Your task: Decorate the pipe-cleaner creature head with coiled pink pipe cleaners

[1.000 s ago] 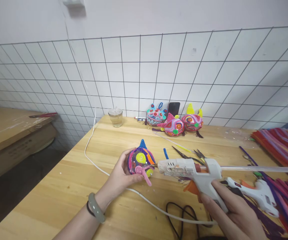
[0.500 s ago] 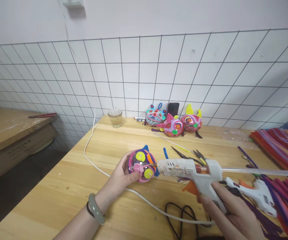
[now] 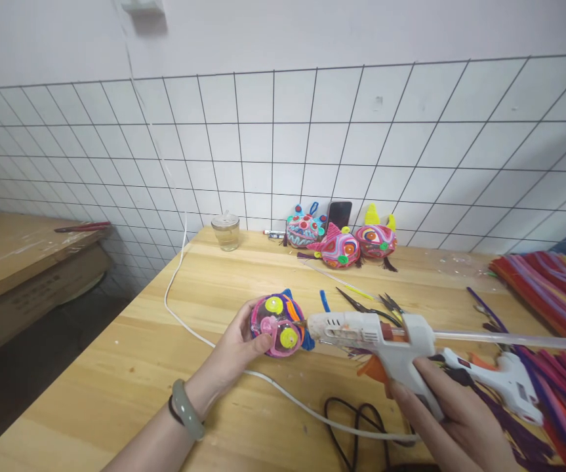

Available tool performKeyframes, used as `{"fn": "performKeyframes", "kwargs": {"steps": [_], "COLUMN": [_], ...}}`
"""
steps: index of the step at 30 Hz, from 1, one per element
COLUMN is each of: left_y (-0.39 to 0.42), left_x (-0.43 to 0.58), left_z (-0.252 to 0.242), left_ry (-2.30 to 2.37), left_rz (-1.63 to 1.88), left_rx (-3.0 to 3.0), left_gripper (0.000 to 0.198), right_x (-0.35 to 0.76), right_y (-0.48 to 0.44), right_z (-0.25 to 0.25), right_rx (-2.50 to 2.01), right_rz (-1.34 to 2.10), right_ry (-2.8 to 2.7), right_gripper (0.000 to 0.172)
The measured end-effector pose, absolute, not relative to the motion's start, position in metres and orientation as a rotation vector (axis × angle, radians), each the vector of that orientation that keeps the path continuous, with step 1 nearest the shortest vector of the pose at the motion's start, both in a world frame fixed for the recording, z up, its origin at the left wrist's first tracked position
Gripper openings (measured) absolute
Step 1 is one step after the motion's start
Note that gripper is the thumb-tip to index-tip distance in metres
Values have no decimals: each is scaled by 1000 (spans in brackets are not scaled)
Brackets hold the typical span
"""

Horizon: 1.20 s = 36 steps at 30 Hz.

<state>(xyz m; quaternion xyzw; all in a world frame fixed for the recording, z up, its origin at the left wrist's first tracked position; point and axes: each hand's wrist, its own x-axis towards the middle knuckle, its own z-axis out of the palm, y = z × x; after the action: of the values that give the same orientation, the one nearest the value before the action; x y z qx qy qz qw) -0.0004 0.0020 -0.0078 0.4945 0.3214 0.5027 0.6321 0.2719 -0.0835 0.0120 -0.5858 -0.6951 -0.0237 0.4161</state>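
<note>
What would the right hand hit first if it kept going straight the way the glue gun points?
The colourful ball in the left hand: the nozzle of the glue gun in the right hand sits at its side, touching or nearly; contact is hard to judge.

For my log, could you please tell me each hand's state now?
Left hand: closed on the round multicoloured pipe-cleaner ornament.
Right hand: closed on the white plastic glue gun.
</note>
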Motion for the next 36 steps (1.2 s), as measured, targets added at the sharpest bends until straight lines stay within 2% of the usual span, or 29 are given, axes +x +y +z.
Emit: {"fn": "performKeyframes", "kwargs": {"steps": [7, 15, 36], "left_y": [0, 1, 3], "left_x": [5, 1, 2], "left_z": [-5, -7, -9], "left_ry": [699, 741, 718], "left_rz": [1076, 1155, 1144], "left_rx": [1106, 1089, 1096], "left_gripper": [65, 58, 62], "right_x": [273, 284, 287], "right_y": [-83, -86, -85], "right_z": [14, 1, -1], "right_rx": [-1455, -1467, -1486], "right_rz": [-25, -74, -20], "right_ry": [-1868, -1868, -1908], "right_gripper": [33, 32, 29]}}
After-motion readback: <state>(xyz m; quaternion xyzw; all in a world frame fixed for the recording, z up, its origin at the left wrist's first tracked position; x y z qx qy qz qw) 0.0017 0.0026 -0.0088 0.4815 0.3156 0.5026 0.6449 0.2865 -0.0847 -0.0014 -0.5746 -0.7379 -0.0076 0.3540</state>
